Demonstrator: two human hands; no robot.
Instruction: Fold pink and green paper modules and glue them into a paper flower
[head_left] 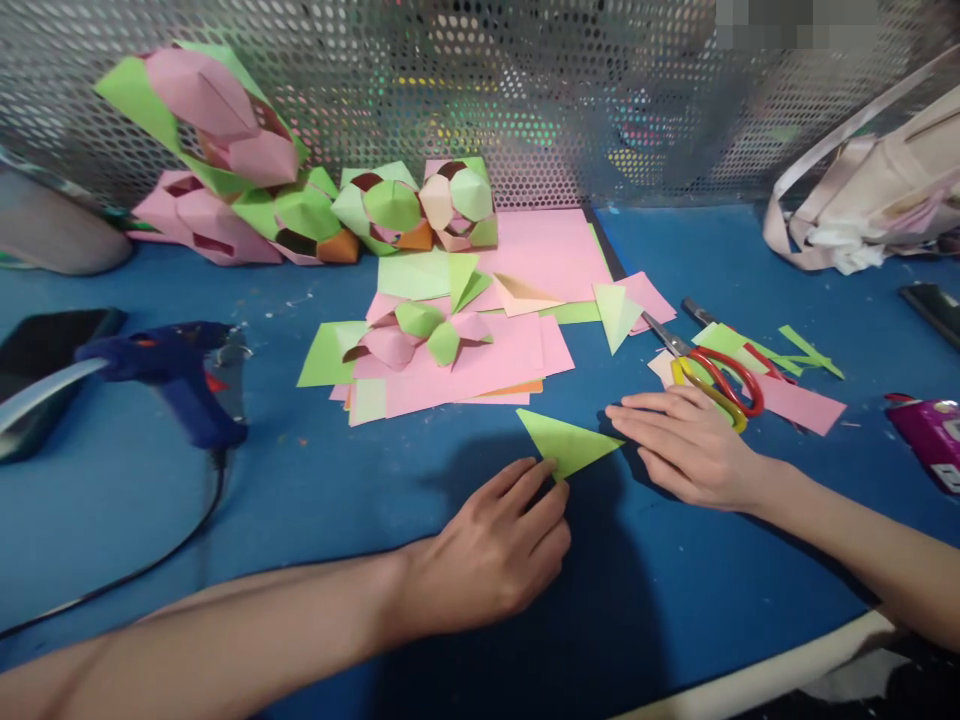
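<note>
A light green folded paper triangle lies on the blue tabletop between my two hands. My left hand has its fingers curled, with the fingertips closed on the triangle's near corner. Its thumb is hidden from view. To the right, my right hand is flat, its fingers stretched toward the triangle's right tip and apart from it. Just beyond that hand are scissors with red and yellow handles, lying on paper scraps. A pale green folded piece rests a little farther back.
Stacked pink paper sheets bear several small folded pieces. Folded paper balls stand against the perforated metal screen. On the left are a blue glue gun with a cord and a dark phone-like object. A bag sits back right.
</note>
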